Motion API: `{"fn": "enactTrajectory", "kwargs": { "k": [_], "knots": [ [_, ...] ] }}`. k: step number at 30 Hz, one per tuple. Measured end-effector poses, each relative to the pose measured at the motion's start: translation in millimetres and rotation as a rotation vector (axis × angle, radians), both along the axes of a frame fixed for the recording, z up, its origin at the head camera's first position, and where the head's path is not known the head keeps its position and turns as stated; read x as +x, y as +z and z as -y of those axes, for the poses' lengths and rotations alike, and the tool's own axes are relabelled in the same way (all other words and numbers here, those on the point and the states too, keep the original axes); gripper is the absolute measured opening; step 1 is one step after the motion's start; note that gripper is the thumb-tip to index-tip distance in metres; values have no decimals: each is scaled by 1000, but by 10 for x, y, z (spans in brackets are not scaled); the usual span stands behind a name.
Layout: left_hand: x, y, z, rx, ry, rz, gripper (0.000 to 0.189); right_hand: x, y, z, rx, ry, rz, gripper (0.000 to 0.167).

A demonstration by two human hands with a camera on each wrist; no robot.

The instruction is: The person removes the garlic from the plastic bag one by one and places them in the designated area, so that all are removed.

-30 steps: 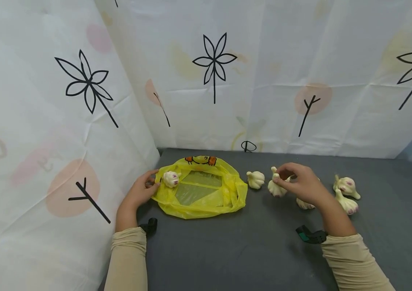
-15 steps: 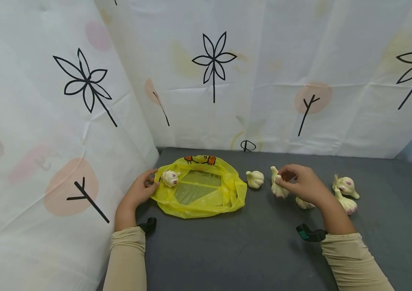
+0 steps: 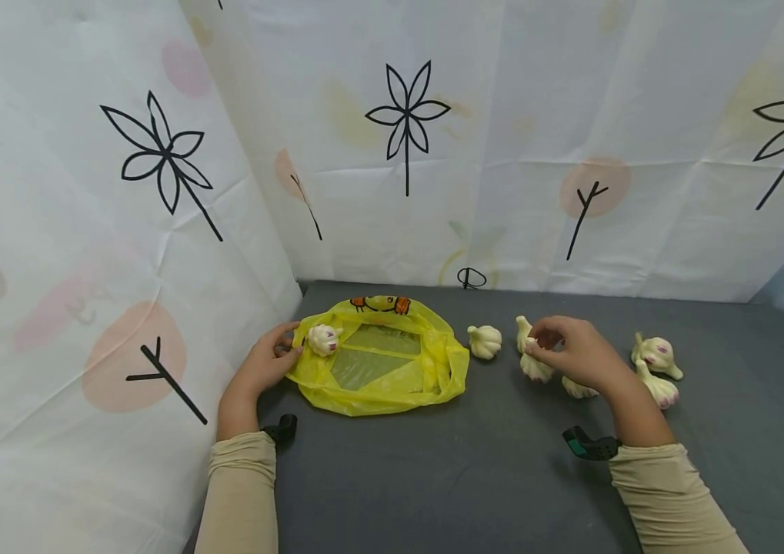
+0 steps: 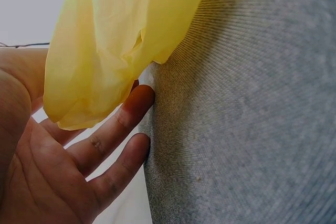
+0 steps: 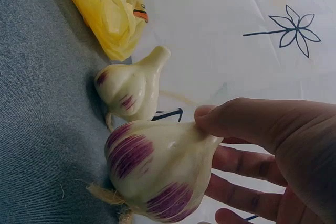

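Observation:
In the head view, my left hand (image 3: 268, 360) grips the left edge of a yellow plastic bag (image 3: 364, 402), which lies with its mouth spread. The left wrist view shows the bag's fold (image 4: 105, 51) hiding the thumb tip and index finger; the other fingers extend behind it. A garlic bulb (image 3: 323, 340) lies at the bag's left side. Further right, my right hand (image 3: 575, 350) pinches a purple-streaked garlic bulb (image 5: 157, 171) by its neck, close over the table. Just behind that one stands another garlic bulb (image 5: 131, 87), partly covered by the hand in the head view.
Between bag and right hand sits a single bulb (image 3: 485, 342). Another bulb (image 3: 578, 387) shows below the right hand, and two more bulbs (image 3: 658, 355) lie further right on the dark grey table (image 3: 447, 477). A white patterned cloth (image 3: 502, 154) rises behind.
The pinched garlic bulb has shifted slightly right and toward me, uncovering more of the bulb behind it. My left hand and the bag stay nearly still.

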State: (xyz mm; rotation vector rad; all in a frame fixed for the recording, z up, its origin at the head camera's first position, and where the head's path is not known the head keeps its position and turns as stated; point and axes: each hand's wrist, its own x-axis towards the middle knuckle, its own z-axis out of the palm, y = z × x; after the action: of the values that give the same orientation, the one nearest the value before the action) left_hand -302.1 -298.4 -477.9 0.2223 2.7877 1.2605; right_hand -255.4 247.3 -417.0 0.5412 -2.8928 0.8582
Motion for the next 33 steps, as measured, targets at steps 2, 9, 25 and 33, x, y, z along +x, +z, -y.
{"fn": "enactTrajectory", "kwargs": {
  "k": [2,9,25,33],
  "knots": [
    [-2,2,1,-2,-2,0,59,1,0,-6,8,-2,9,19],
    [7,13,-1,-7,2,10,59,-3,-25,-3,41,-14,44,21],
    [3,26,1,-13,-1,10,59,-15,-62,44,2,31,67,26],
    [-1,26,-1,-11,1,17,59,-13,-51,51,9,47,68,28]
  ]
}}
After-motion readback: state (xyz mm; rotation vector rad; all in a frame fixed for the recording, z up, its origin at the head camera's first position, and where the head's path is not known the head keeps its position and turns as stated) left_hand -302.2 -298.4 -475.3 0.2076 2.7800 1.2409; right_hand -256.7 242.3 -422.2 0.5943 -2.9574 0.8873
